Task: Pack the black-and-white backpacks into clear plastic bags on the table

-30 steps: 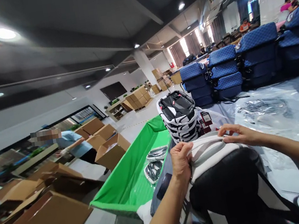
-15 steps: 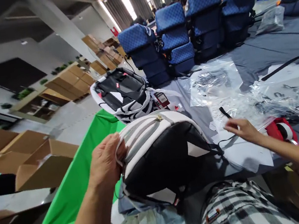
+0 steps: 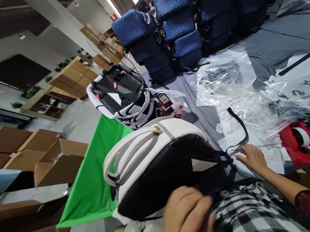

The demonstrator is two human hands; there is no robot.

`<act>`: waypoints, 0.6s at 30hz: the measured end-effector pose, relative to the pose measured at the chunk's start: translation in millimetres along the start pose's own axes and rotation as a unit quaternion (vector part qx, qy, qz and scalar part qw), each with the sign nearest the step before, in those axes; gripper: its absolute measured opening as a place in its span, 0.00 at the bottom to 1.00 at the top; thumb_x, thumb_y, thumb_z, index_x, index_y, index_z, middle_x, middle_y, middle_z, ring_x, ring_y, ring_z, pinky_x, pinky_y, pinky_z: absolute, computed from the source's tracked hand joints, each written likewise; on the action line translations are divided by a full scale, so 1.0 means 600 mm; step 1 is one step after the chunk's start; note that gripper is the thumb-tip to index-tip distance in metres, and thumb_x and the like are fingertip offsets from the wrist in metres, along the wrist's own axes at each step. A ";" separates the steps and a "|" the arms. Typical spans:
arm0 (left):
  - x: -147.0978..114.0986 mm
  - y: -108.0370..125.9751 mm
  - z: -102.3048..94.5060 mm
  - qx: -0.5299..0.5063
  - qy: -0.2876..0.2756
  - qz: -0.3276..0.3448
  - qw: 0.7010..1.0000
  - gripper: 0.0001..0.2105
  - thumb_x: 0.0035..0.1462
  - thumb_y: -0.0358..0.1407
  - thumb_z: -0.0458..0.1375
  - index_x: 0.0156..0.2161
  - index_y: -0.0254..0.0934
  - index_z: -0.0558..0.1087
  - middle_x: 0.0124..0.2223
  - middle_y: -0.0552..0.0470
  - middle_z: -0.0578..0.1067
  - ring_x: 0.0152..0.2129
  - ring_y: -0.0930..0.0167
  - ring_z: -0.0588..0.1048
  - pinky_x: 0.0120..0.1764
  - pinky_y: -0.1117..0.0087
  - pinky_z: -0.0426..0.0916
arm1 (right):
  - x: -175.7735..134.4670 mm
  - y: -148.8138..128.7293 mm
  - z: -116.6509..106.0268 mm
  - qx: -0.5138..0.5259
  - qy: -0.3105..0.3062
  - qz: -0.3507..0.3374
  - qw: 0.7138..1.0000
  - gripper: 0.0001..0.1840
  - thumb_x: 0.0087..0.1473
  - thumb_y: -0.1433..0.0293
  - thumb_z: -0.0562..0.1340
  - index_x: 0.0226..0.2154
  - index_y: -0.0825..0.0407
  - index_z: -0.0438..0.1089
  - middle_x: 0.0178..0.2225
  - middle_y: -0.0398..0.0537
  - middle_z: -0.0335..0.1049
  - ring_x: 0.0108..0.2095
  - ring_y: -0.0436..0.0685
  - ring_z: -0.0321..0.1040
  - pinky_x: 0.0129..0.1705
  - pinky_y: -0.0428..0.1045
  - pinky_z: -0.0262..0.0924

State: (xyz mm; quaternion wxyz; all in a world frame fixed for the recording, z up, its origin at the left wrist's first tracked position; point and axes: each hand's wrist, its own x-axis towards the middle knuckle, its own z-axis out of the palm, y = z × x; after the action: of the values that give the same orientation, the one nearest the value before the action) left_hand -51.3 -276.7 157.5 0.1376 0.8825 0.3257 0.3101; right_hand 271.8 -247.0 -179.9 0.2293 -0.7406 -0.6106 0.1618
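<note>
A backpack (image 3: 163,169) with a white top, grey trim, pale loop handles (image 3: 125,152) and a black panel lies on its side in front of me. My left hand (image 3: 188,216) is off the handles, low at the backpack's near side; its fingers are curled but smeared by motion, and I cannot see anything in them. To the right of the backpack, my right hand (image 3: 252,157) is closed at a black strap (image 3: 240,124). That strap loops up over white paper from the hand.
Behind the backpack stands a stack of black-and-white bags (image 3: 121,90) with red tags. Blue checked bags (image 3: 176,18) are piled further back. Clear plastic bags (image 3: 225,73) and a red tape dispenser (image 3: 302,143) lie right. Green cloth (image 3: 92,188) and cardboard boxes (image 3: 59,162) are left.
My left hand has let go of the handles and moved right and down. My right hand has dropped slightly with the strap. The view has shifted, bringing the tape dispenser fully into sight.
</note>
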 end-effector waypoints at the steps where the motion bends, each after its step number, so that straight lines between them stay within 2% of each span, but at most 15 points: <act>1: 0.004 0.003 0.046 -0.086 -0.071 -0.048 0.993 0.15 0.60 0.32 0.60 0.52 0.45 0.76 0.40 0.49 0.82 0.36 0.64 0.79 0.40 0.63 0.75 | 0.005 -0.001 0.001 -0.003 -0.001 -0.006 1.000 0.22 0.61 0.50 0.56 0.32 0.50 0.72 0.33 0.55 0.73 0.38 0.64 0.65 0.39 0.55 0.53; 2: 0.007 0.001 0.090 -0.160 -0.120 -0.129 0.971 0.10 0.63 0.36 0.58 0.47 0.43 0.78 0.38 0.49 0.81 0.36 0.66 0.78 0.39 0.66 0.73 | 0.010 0.000 0.002 0.000 -0.005 -0.007 1.000 0.21 0.61 0.52 0.55 0.31 0.50 0.72 0.33 0.55 0.74 0.37 0.64 0.66 0.38 0.55 0.52; 4: 0.001 -0.012 0.166 -0.268 -0.176 -0.311 0.895 0.13 0.65 0.44 0.56 0.40 0.38 0.79 0.36 0.48 0.81 0.35 0.66 0.77 0.40 0.67 0.71 | 0.018 0.004 -0.002 0.017 -0.016 -0.014 1.000 0.20 0.62 0.55 0.54 0.28 0.49 0.71 0.32 0.55 0.74 0.36 0.63 0.67 0.37 0.55 0.54; 5: -0.007 -0.022 0.195 -0.301 -0.184 -0.383 0.854 0.16 0.64 0.47 0.56 0.39 0.37 0.79 0.36 0.48 0.81 0.36 0.66 0.77 0.42 0.66 0.70 | 0.021 0.009 -0.006 0.029 -0.024 -0.024 0.999 0.19 0.62 0.57 0.54 0.28 0.49 0.71 0.31 0.54 0.74 0.36 0.63 0.68 0.37 0.55 0.55; 7: -0.030 -0.042 0.240 -0.328 -0.174 -0.474 0.798 0.20 0.61 0.52 0.58 0.41 0.37 0.78 0.38 0.48 0.80 0.39 0.65 0.76 0.46 0.65 0.68 | 0.026 0.020 -0.018 0.055 -0.044 -0.049 0.996 0.17 0.62 0.59 0.53 0.28 0.47 0.71 0.31 0.51 0.74 0.35 0.61 0.70 0.37 0.54 0.59; 10: -0.047 -0.060 0.292 -0.351 -0.173 -0.509 0.767 0.23 0.56 0.55 0.60 0.41 0.36 0.77 0.37 0.50 0.78 0.37 0.66 0.74 0.44 0.65 0.66 | 0.031 0.042 -0.045 0.091 -0.079 -0.085 0.989 0.15 0.61 0.61 0.53 0.30 0.46 0.71 0.31 0.48 0.74 0.35 0.60 0.72 0.38 0.53 0.65; 13: -0.014 -0.063 0.357 -0.398 -0.190 -0.519 0.732 0.22 0.51 0.51 0.66 0.43 0.33 0.77 0.34 0.50 0.77 0.33 0.68 0.73 0.39 0.68 0.66 | 0.034 0.056 -0.073 0.127 -0.106 -0.119 0.979 0.14 0.60 0.62 0.53 0.29 0.47 0.70 0.30 0.50 0.73 0.34 0.60 0.72 0.36 0.53 0.66; 16: 0.043 -0.070 0.438 -0.413 -0.128 -0.622 0.652 0.26 0.48 0.45 0.70 0.49 0.31 0.74 0.38 0.46 0.78 0.33 0.67 0.76 0.34 0.69 0.67 | 0.026 0.052 -0.091 0.114 -0.097 -0.180 0.972 0.17 0.62 0.62 0.52 0.27 0.48 0.69 0.28 0.51 0.71 0.31 0.60 0.70 0.34 0.54 0.65; 17: 0.060 -0.075 0.464 -0.404 -0.102 -0.655 0.631 0.27 0.48 0.44 0.70 0.50 0.31 0.73 0.39 0.45 0.78 0.34 0.65 0.76 0.33 0.68 0.67 | 0.018 0.047 -0.093 0.100 -0.092 -0.206 0.969 0.18 0.64 0.61 0.52 0.27 0.49 0.69 0.27 0.51 0.71 0.30 0.59 0.69 0.34 0.54 0.64; 18: 0.073 -0.081 0.487 -0.385 -0.078 -0.677 0.622 0.25 0.48 0.43 0.70 0.49 0.31 0.74 0.39 0.44 0.78 0.34 0.64 0.77 0.33 0.67 0.68 | 0.008 0.042 -0.094 0.084 -0.088 -0.230 0.966 0.19 0.65 0.62 0.52 0.28 0.49 0.70 0.27 0.51 0.71 0.30 0.59 0.68 0.34 0.54 0.64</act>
State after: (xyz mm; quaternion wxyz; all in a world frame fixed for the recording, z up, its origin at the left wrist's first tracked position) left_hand 137.5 -223.4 -69.0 0.6607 0.2998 0.6702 0.1560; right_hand 322.9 -254.3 -145.9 0.2669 -0.5412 -0.7666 0.2198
